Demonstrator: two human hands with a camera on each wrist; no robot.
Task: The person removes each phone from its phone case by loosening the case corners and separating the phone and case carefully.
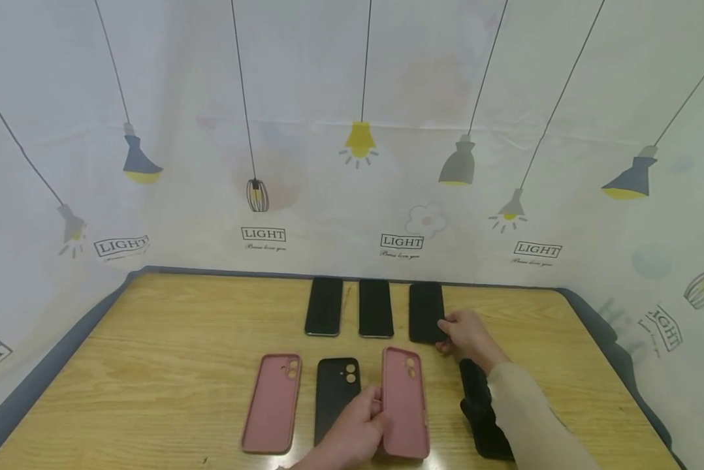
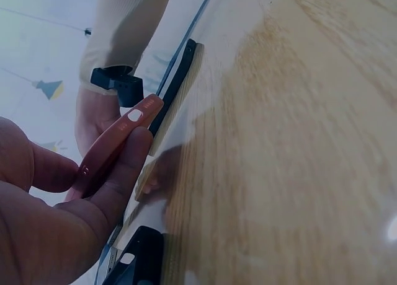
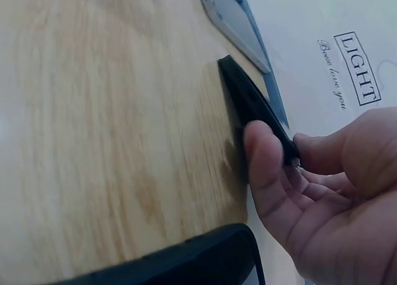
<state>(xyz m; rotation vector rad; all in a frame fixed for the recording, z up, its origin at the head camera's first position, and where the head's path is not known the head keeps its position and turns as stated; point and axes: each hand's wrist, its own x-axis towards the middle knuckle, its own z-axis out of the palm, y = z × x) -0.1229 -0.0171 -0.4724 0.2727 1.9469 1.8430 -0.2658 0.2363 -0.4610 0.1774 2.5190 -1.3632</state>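
My left hand (image 1: pixel 353 425) pinches a pink phone case (image 1: pixel 405 405) by its left edge; the case is tilted up off the table. In the left wrist view the case (image 2: pixel 115 139) sits between thumb and fingers. My right hand (image 1: pixel 468 336) pinches the right edge of a black phone (image 1: pixel 426 310), the rightmost of the back row. In the right wrist view this phone (image 3: pixel 248 96) is tilted, one edge raised between thumb and finger. Left of it lie two more dark phones, a middle one (image 1: pixel 375 308) and a left one (image 1: pixel 324 307).
Another pink case (image 1: pixel 272 403) lies on the wooden table (image 1: pixel 152 365), beside a black case (image 1: pixel 336 391) partly covered by my left hand. A second black case (image 1: pixel 493 444) lies partly hidden under my right forearm. A printed cloth (image 1: pixel 322 78) surrounds the table's back and sides.
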